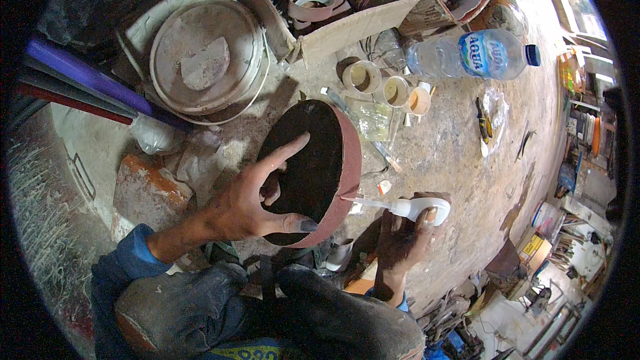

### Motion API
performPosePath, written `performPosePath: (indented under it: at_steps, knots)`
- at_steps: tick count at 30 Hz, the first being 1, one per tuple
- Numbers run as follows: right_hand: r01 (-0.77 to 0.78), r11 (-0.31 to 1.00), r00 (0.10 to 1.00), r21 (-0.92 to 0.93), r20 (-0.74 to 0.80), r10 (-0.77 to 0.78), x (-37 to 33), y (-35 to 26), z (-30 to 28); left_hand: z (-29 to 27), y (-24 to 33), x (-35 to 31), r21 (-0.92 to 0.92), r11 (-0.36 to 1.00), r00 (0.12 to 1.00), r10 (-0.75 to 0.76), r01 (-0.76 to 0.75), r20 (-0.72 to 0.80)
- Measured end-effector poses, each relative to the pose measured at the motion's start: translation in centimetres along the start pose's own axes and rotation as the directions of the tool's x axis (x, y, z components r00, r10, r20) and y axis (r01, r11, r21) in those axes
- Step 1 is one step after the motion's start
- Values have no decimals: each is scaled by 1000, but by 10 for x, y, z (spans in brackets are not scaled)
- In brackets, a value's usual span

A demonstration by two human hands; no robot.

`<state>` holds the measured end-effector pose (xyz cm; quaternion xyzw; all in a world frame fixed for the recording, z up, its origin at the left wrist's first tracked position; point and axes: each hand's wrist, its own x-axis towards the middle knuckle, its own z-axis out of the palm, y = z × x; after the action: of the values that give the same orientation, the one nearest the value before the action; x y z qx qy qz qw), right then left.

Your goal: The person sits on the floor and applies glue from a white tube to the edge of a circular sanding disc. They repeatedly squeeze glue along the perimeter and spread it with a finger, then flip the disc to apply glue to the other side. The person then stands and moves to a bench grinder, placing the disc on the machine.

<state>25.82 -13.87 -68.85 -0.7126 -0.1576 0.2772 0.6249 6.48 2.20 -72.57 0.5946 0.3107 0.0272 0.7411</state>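
Observation:
In front of me is a wide sandpaper ring [351,157], reddish-brown outside and dark within. My left hand [257,197] holds it from the inner side, with thumb and index finger spread against its dark inside; some fingers are partly hidden. My right hand [408,237] grips a small white squeeze bottle [427,209] lying sideways. Its thin nozzle points left, and the tip is at a seam or notch in the ring's outer surface, apparently touching it.
Beyond stand small cups [395,91], a clear water bottle [497,55] on its side and a cardboard box [360,27] of sandpaper strips. A dusty lidded bucket [167,60] is at left, near a brick [150,190]. Yellow-black pliers [483,123] lie right.

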Motion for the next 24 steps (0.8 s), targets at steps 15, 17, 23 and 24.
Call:
performPosePath:
  at_steps: [15, 17, 23, 24]
  knots:
    - [-32, 997, 999, 66, 0, 32, -5, -11, -6, 4, 10, -11, 2, 1000, 999, -19, 19, -29]
    - [-20, 998, 1000, 64, 5, 20, -5, -12, -7, 3, 12, -12, -4, 1000, 999, -24, 24, -24]
    - [-53, 922, 993, 383, -76, 88, 2, 0, -15, 3, 14, -19, -67, 997, 999, -49, 48, -21]
    - [-88, 854, 993, 512, -24, 117, 5, 4, -23, 3, 15, -20, -70, 997, 999, -30, 27, -32]
